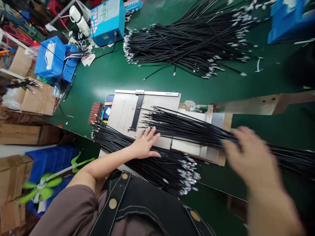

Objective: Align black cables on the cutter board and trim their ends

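Observation:
My left hand (pixel 145 144) lies with its fingers spread on the near bundle of black cables (pixel 115 139), whose silver ends fan out at the table's front edge. A second cable bundle (pixel 187 126) stretches across the paper cutter board (pixel 123 113) and on to the right. Around that bundle, at its right part, my right hand (pixel 248 152) is closed, blurred by motion. The cutter's long blade arm (pixel 248 103) sticks out to the right, beyond the bundle.
A large cable pile (pixel 187 44) lies on the green table (pixel 98 82) at the back. Behind it to the left is a blue box (pixel 107 23); a blue bin (pixel 285 26) stands back right. A brown block (pixel 95 113) sits left of the cutter. A green fan (pixel 43 186) is lower left.

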The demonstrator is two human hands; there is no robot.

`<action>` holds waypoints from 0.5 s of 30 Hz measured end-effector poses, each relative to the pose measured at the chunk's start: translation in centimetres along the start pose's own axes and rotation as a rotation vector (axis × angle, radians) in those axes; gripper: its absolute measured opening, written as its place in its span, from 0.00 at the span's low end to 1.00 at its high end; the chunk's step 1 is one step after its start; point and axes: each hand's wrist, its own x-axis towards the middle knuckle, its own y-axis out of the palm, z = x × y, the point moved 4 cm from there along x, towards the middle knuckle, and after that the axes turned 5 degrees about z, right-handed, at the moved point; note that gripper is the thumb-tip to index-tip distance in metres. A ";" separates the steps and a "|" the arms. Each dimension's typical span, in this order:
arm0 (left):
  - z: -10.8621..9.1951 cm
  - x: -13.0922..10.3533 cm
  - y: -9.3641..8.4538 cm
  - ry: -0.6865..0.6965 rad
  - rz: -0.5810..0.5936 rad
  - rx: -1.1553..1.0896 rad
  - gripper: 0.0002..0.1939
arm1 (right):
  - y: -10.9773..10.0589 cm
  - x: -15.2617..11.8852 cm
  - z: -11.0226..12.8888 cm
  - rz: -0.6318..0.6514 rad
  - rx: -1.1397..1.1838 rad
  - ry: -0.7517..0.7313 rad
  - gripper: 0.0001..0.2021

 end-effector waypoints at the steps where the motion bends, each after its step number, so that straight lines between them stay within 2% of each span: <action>1: -0.8 0.2 0.9 0.039 0.008 0.009 0.52 | 1.3 0.4 4.1 0.061 0.039 -0.095 0.32; 3: -1.5 1.1 1.6 0.067 -0.001 0.032 0.53 | 4.3 1.3 10.9 0.191 0.025 -0.218 0.31; 5: -1.3 2.2 1.3 0.064 -0.020 0.058 0.53 | 6.5 2.4 14.4 0.216 0.011 -0.203 0.31; 7: -0.7 3.4 0.5 0.062 -0.043 0.093 0.52 | 7.5 3.6 15.0 0.146 0.004 -0.101 0.33; 10: 0.5 4.4 -0.4 0.079 -0.069 0.158 0.50 | 7.9 4.2 14.6 0.027 -0.013 0.013 0.35; 12: 1.5 4.1 -0.5 0.089 -0.080 0.184 0.49 | 8.4 4.0 15.4 0.046 -0.022 -0.054 0.36; 15: 3.5 2.3 -0.3 0.069 -0.102 0.185 0.48 | 9.3 3.8 17.1 0.085 -0.029 -0.118 0.36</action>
